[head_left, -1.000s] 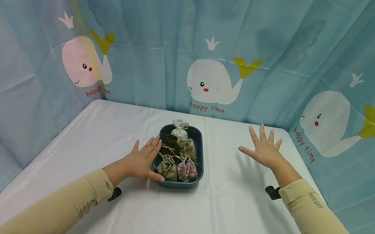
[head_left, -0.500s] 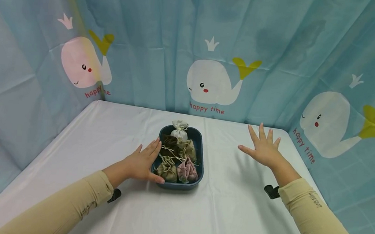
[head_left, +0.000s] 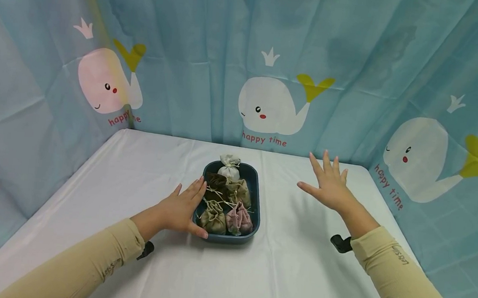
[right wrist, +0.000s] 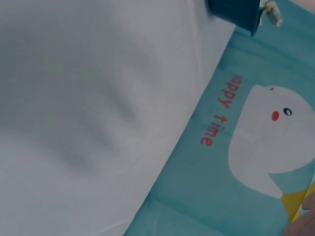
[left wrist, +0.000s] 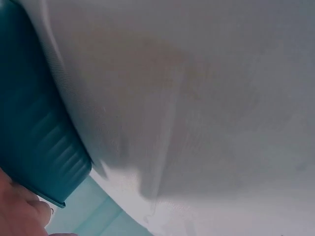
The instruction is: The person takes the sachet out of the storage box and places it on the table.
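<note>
A dark blue plastic bin (head_left: 232,239) stands mid-table in the head view. In it sit small drawstring pouches: white (head_left: 229,169) at the back, dark brown (head_left: 215,183) and khaki (head_left: 241,191) in the middle, olive (head_left: 213,219) and pink (head_left: 239,220) in front. My left hand (head_left: 178,210) lies along the bin's left rim, fingers straight, thumb out at the near corner. In the left wrist view its fingers (left wrist: 22,211) show by the bin wall (left wrist: 39,113). My right hand (head_left: 328,186), fingers spread, hovers over the table to the right, holding nothing.
A white cloth covers the table (head_left: 271,273). Light blue curtains (head_left: 176,92) printed with whales surround it at the back and both sides. Below each wrist, a black piece (head_left: 341,244) sticks out by the sleeve. My right hand casts a shadow on the cloth.
My right hand has shifted slightly left and a little farther back, still spread. The left hand stays at the bin's rim, and the pouches keep their places.
</note>
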A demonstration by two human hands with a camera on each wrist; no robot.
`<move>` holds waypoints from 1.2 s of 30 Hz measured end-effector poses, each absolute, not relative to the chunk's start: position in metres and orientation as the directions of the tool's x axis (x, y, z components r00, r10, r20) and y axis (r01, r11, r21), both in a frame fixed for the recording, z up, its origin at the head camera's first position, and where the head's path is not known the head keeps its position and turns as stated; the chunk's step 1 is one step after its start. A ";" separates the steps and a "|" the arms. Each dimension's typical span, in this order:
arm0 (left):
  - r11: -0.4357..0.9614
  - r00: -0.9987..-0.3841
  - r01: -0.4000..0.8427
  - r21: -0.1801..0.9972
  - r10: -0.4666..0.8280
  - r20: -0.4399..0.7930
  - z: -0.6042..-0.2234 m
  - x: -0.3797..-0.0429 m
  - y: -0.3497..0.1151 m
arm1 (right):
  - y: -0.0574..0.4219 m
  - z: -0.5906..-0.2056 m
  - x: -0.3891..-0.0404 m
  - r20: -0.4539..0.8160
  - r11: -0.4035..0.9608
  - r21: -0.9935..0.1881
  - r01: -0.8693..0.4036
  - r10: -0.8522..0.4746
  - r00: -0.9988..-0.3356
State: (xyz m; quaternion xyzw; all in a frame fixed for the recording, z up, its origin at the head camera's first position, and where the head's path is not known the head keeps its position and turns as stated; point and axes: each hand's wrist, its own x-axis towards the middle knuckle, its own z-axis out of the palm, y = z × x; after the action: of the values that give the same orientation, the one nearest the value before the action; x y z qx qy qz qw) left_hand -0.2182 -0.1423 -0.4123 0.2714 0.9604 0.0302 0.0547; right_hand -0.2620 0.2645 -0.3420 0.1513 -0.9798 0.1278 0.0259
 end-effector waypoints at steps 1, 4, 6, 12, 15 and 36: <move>0.851 -0.847 0.517 0.090 0.524 -0.092 -0.413 -0.218 -0.142 | 0.262 -0.341 -0.261 0.103 0.915 -0.248 -0.318 -0.302 -0.948; 0.851 -0.846 0.517 0.093 0.524 -0.095 -0.413 -0.219 -0.142 | 0.255 -0.341 -0.260 0.130 0.902 -0.252 -0.351 -0.328 -0.936; 0.852 -0.847 0.516 0.092 0.523 -0.099 -0.414 -0.219 -0.142 | 0.251 -0.341 -0.260 0.137 0.893 -0.260 -0.367 -0.342 -0.930; 0.855 -0.849 0.512 0.082 0.519 -0.103 -0.414 -0.220 -0.141 | 0.237 -0.342 -0.255 0.147 0.835 -0.344 -0.429 -0.403 -0.903; 0.855 -0.849 0.512 0.080 0.518 -0.106 -0.414 -0.221 -0.141 | 0.229 -0.341 -0.250 0.149 0.785 -0.412 -0.462 -0.442 -0.884; 0.853 -0.846 0.511 0.109 0.521 -0.110 -0.410 -0.219 -0.141 | 0.176 -0.349 -0.226 0.195 0.509 -0.625 -0.592 -0.632 -0.750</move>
State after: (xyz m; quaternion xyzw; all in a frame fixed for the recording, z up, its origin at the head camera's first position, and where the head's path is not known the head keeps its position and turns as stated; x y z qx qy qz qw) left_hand -0.2194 -0.1411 -0.4098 0.2688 0.9601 0.0379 0.0678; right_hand -0.2258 0.1764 -0.3492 0.3526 -0.8681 0.3481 -0.0291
